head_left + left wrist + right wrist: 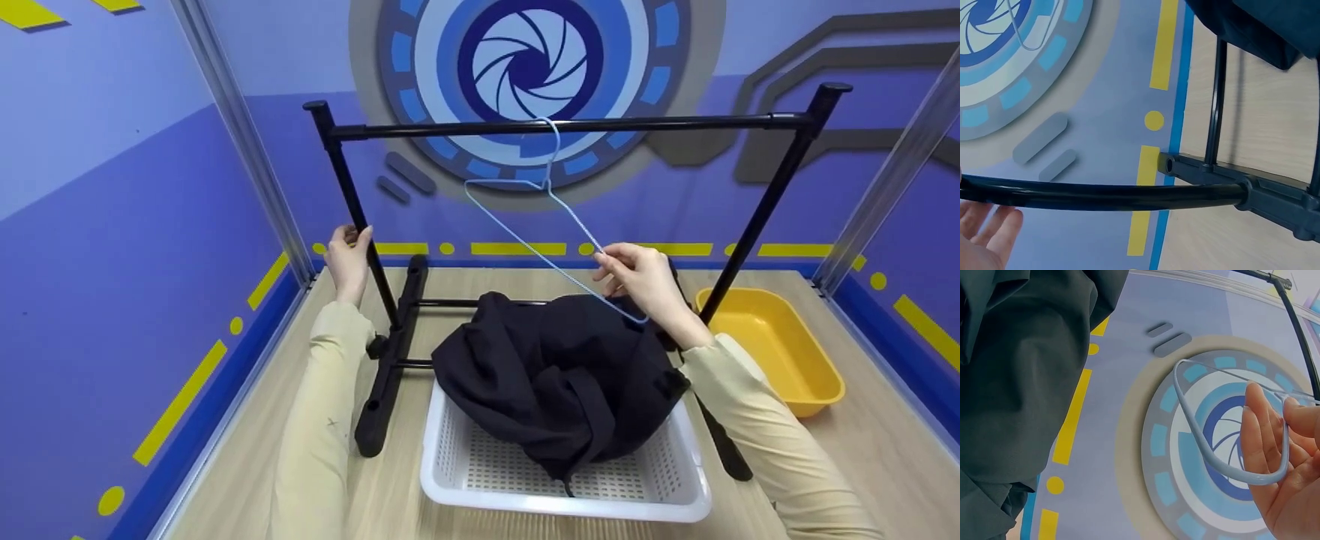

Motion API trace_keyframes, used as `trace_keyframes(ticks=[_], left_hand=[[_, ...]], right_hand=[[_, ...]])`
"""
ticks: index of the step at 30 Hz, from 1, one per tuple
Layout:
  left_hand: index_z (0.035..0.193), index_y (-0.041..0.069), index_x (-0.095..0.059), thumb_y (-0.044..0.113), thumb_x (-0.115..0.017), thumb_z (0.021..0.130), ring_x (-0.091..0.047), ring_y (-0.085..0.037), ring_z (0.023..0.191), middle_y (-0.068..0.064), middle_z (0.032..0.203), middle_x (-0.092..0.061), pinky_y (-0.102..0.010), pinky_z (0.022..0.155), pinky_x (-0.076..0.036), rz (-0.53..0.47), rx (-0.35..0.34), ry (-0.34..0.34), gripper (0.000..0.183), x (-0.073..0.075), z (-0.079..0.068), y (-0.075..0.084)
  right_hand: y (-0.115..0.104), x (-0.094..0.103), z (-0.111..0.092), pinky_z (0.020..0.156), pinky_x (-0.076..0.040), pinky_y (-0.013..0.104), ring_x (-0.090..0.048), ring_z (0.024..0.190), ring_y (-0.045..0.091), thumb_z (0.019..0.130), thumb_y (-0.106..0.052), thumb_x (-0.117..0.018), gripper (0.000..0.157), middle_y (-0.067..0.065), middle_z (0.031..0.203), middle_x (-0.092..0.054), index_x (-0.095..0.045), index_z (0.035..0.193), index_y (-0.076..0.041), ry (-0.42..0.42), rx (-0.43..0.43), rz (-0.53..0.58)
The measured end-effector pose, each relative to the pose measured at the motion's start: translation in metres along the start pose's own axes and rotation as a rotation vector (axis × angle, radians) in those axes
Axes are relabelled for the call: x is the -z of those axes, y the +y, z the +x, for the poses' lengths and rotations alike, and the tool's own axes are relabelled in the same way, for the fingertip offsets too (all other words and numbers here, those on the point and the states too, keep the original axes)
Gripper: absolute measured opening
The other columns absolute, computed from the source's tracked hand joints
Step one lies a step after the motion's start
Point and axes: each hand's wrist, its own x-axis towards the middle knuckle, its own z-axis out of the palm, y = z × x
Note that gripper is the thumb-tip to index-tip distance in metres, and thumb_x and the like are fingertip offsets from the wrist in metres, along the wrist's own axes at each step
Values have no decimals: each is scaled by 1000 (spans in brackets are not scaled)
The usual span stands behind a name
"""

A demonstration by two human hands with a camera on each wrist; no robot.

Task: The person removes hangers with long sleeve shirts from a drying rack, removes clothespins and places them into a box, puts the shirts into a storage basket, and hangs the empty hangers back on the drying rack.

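A light-blue wire hanger (pixel 517 238) hangs by its hook over the top bar of a black garment rack (pixel 570 126), tilted with its right end low. My right hand (pixel 641 281) pinches the hanger's right shoulder between thumb and fingers; the right wrist view shows the hanger (pixel 1210 458) looping across the palm. At the rack's left upright (pixel 346 184), my left hand (pixel 349 259) has thumb and fingers around the post. The left wrist view shows its fingers (pixel 1002 233) beside the post. Below the hanger, a bunched black garment (pixel 555 375) lies over a white basket (pixel 566 510).
A yellow tub (pixel 772 352) stands behind my right forearm, beside the rack's right upright (pixel 765 202). The rack's left foot (pixel 386 390) rests on the wooden tabletop (pixel 262 450). Patterned blue panels (pixel 135 225) enclose the back and sides.
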Motion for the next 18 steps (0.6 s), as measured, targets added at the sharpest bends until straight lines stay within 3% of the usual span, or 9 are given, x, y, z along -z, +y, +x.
trace_keyframes(ticks=[2, 8, 18], left_hand=[[110, 2, -55, 29, -58, 89, -55, -23, 87, -12, 102, -57, -32, 72, -44, 9, 28, -9, 34, 2, -3, -1], [106, 0, -50, 34, -58, 89, -54, -26, 82, -12, 97, -53, -31, 62, -46, 22, 89, -61, 39, 7, -12, -1], [100, 1, -51, 31, -58, 89, -51, -21, 67, -10, 90, -53, -29, 56, -43, 102, 21, -61, 32, 7, -25, 0]], right_hand=[[0, 1, 0, 54, -50, 32, -59, 58, 38, 92, -6, -52, 19, 27, 80, -61, -59, 100, 11, 2, 4, 3], [32, 4, 10, 52, -49, 29, -61, 55, 26, 90, -22, -57, 27, 16, 76, -64, -62, 99, 3, 16, 12, -1], [37, 6, 7, 52, -49, 28, -60, 55, 25, 89, -24, -59, 31, 14, 77, -65, -62, 103, 3, 7, 16, 15]])
